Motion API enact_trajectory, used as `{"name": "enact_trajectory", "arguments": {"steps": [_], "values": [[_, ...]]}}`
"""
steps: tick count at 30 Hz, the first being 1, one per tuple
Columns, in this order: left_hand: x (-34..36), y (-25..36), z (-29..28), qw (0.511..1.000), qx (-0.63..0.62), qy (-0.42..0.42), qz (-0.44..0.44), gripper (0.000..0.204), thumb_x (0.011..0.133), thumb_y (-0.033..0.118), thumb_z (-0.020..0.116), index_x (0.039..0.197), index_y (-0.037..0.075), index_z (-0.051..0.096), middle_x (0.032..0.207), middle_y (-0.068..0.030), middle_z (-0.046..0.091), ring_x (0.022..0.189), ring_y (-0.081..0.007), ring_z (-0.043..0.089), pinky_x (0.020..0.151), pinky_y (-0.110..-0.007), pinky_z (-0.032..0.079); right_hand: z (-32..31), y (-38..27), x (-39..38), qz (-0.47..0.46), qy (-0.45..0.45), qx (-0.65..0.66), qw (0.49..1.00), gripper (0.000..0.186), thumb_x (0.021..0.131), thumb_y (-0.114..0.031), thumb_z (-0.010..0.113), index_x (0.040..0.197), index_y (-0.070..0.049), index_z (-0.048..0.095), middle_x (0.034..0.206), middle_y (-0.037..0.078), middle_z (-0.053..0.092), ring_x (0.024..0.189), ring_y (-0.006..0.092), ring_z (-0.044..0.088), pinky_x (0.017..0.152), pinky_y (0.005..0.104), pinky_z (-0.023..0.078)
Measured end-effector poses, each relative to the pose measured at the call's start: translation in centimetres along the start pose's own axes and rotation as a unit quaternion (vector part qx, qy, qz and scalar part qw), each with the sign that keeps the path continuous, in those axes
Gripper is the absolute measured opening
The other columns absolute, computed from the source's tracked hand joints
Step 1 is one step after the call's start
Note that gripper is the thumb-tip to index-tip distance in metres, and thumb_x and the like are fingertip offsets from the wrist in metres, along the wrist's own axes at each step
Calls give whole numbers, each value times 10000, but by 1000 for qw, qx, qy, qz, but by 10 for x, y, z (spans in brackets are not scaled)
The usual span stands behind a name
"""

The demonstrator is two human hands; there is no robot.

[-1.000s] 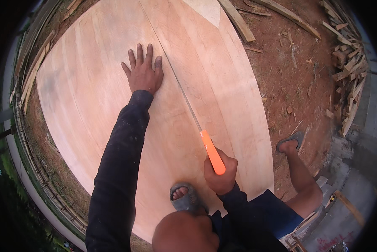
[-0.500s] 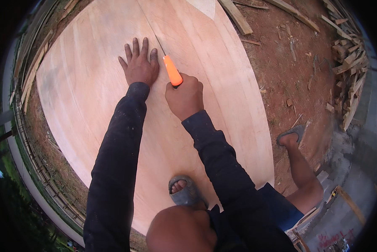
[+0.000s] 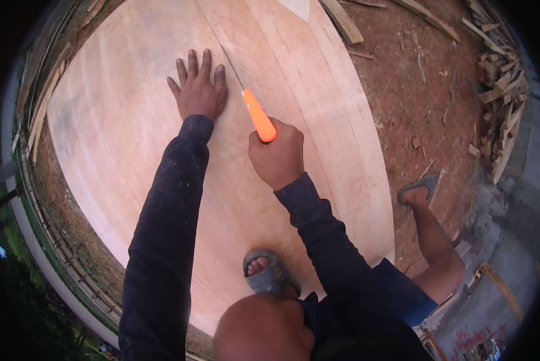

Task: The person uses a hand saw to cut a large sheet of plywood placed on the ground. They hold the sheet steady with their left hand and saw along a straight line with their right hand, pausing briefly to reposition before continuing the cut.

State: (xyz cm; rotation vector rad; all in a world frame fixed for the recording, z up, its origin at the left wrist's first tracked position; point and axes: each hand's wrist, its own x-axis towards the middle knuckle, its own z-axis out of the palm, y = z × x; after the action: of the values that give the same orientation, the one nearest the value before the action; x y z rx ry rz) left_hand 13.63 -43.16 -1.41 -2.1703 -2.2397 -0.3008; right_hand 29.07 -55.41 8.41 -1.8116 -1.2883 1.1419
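Observation:
A large pale plywood sheet [image 3: 131, 150] spreads out below me. Flat on it, fingers spread, rests my left hand [image 3: 200, 87], holding nothing. My right hand [image 3: 277, 155] is wrapped round the orange handle of a handsaw [image 3: 258, 115], to the right of my left hand and a little nearer. The saw's thin blade shows almost edge-on, running away from the handle toward the far edge of the sheet. How deep the blade sits in the wood I cannot tell.
My sandalled foot [image 3: 268, 272] stands on the sheet, near its close end; the other foot [image 3: 417, 191] is on the reddish soil at right. Scrap wood lies in a pile [image 3: 503, 90] at far right. A timber plank [image 3: 342, 23] lies beyond the sheet's right edge.
My right hand has drawn the saw back toward me and slightly right. My left hand stays pressed on the sheet in nearly the same place.

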Motion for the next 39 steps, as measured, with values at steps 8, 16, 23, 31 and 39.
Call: {"name": "enact_trajectory", "arguments": {"steps": [8,16,23,31,39], "values": [[-6,-9,6,1000,25,3,5,583,1036,544,327,1549,268,352,1637,-68,269,1527,-336,158,1222,-577,91,-48,34,-137,-13,54,60,997,224,816,43,602,1023,92,674,613,88,578,523,101,535,509,270,447],[-7,1,8,1000,-5,5,8,584,1036,539,332,1545,255,364,1634,-78,274,1524,-346,164,1220,-577,99,-63,31,-153,15,67,73,995,218,793,51,619,993,107,684,617,81,575,542,123,584,535,262,467],[-1,4,6,1000,-7,15,19,580,1035,539,337,1542,260,372,1632,-77,280,1522,-349,173,1219,-577,99,-6,9,-8,-11,54,26,998,116,823,-30,621,774,71,590,599,183,520,535,251,509,542,367,446],[-6,-5,10,1000,11,24,11,574,1034,535,356,1540,265,376,1631,-73,283,1520,-343,181,1219,-572,105,-105,51,-269,-87,67,-86,990,331,707,66,613,1022,90,708,725,174,681,539,269,660,545,302,526],[3,12,9,1000,7,19,18,569,1035,535,340,1538,272,381,1629,-64,291,1521,-328,188,1224,-563,106,-8,-2,17,-15,76,44,996,199,804,-40,612,689,68,490,526,170,439,491,202,353,502,390,390]]}}
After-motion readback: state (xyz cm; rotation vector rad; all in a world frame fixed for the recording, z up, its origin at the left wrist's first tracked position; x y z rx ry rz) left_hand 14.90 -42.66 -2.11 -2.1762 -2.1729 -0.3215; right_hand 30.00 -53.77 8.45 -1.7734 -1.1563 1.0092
